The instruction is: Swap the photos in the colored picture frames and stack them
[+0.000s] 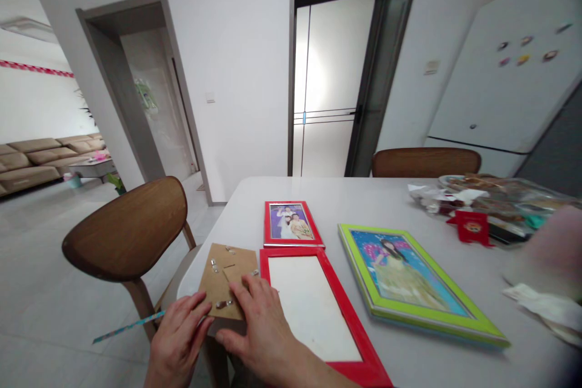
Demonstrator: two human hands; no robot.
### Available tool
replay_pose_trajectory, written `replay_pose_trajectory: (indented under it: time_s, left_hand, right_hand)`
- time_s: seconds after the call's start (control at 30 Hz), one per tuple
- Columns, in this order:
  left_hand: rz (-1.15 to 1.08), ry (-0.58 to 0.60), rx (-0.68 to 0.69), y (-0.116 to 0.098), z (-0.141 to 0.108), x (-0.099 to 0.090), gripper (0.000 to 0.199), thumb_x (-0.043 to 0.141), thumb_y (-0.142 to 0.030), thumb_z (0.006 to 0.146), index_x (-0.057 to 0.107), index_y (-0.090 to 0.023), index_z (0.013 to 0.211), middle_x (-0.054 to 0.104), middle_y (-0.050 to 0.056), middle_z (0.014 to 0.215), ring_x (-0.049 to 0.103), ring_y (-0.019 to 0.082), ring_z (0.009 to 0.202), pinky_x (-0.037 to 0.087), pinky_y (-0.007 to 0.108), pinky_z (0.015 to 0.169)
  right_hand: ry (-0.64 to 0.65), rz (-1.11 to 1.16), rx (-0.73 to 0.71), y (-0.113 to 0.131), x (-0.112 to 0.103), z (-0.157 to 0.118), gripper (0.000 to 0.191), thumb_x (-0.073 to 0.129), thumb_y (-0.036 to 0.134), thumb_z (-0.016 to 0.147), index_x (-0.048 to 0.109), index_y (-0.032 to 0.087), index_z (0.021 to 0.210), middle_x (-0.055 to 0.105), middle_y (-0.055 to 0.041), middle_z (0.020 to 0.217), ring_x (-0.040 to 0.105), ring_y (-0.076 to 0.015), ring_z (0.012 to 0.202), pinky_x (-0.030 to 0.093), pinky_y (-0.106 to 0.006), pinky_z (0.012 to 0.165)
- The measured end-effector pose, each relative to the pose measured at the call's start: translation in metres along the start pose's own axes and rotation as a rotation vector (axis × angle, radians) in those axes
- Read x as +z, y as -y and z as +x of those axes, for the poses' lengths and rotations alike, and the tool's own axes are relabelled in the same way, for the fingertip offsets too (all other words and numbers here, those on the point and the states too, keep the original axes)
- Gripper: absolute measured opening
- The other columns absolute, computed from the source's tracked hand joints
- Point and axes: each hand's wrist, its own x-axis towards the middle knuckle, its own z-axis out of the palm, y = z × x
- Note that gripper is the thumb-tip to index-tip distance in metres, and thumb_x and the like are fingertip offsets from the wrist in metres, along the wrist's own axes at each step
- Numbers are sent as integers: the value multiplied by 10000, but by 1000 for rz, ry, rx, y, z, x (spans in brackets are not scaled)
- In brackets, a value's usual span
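Note:
A brown picture-frame backing board (236,273) with small metal clips lies at the near left edge of the white table. My right hand (261,321) grips its lower right corner, fingers on top and thumb spread below. At the board's lower left edge is my left hand (179,330), fingers curled. A thin blue patterned stick (130,327) juts out leftward from behind that hand; where it ends inside the grip is hidden. Beside my right hand lies a red picture frame (334,291) showing a plain white panel. Beyond it is a smaller red frame (295,223) with a group photo.
A lime-green framed photo (409,273) lies to the right on the table (359,200). Plastic-wrapped items (504,200), a red packet (473,227) and white tissue (543,306) sit farther right. Wooden chairs stand left (131,227) and at the back (425,162).

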Motion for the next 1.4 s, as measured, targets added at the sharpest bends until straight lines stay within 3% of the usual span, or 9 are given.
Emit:
replay_pose_trajectory:
  time_s: [0.23, 0.37, 0.53, 0.77, 0.97, 1.07, 1.17, 1.3, 1.4]
  left_hand:
    - [-165, -102, 4, -39, 23, -10, 279, 534, -90, 739, 543, -217, 987, 585, 56, 1008, 518, 192, 959, 447, 329, 811]
    - [-325, -67, 22, -76, 21, 10, 270, 544, -94, 729, 547, -207, 975, 606, 67, 973, 537, 190, 917, 468, 304, 776]
    - [-430, -34, 62, -102, 15, 42, 214, 525, -110, 735, 557, -194, 930, 619, 73, 887, 560, 172, 822, 492, 272, 713]
    - [-380, 194, -8, -112, 4, 57, 52, 559, -195, 720, 570, -170, 764, 593, 54, 733, 536, 160, 666, 481, 268, 570]
    - [-360, 421, -110, -110, 20, 54, 249, 651, -290, 631, 577, -158, 829, 599, 96, 908, 535, 244, 866, 461, 399, 732]
    - [-372, 495, -82, -107, 24, 55, 377, 622, -410, 635, 569, -161, 913, 565, 138, 1069, 493, 293, 1012, 376, 495, 858]
    - [-405, 611, -131, -107, 24, 57, 519, 673, -481, 533, 556, -173, 934, 522, 148, 1157, 460, 312, 1070, 290, 541, 917]
    - [-432, 682, -228, -106, 25, 56, 424, 741, -340, 467, 553, -185, 815, 495, 126, 1199, 424, 280, 1118, 249, 497, 958]
    - [-447, 708, -250, -104, 26, 54, 339, 734, -308, 479, 549, -195, 739, 483, 106, 1217, 401, 264, 1140, 235, 480, 965]
  right_hand:
    - [-69, 307, 8, -24, -48, -12, 491, 563, 320, 665, 471, 198, 1131, 514, -83, 1097, 457, -201, 1012, 351, -359, 881]
    - [-74, 252, 67, -43, -73, -38, 537, 592, 230, 603, 474, 235, 1126, 489, -62, 1144, 439, -196, 1051, 332, -361, 919]
    - [-91, 124, 182, -77, -73, -59, 510, 579, 241, 586, 525, 209, 1091, 470, -87, 1192, 399, -226, 1112, 287, -387, 958]
    - [2, -114, 140, -97, -74, -63, 418, 530, 224, 617, 569, 170, 1029, 554, -102, 1066, 468, -225, 1002, 344, -365, 896]
    - [38, -275, 149, -86, -69, -54, 401, 502, 180, 625, 576, 135, 1017, 541, -131, 1053, 463, -241, 985, 363, -367, 865]
    - [20, -316, 103, -89, -63, -53, 368, 503, 184, 646, 582, 152, 1004, 537, -130, 1063, 468, -247, 979, 369, -381, 853]
    - [-19, -315, 42, -100, -63, -56, 307, 478, 238, 713, 586, 172, 992, 532, -119, 1081, 472, -236, 978, 378, -383, 845]
    - [-119, -361, 36, -117, -72, -54, 287, 378, 177, 783, 590, 141, 973, 547, -123, 1031, 478, -207, 947, 384, -356, 840]
    - [-113, -464, 84, -124, -76, -46, 283, 387, 136, 769, 599, 134, 956, 550, -129, 995, 477, -224, 908, 387, -372, 812]
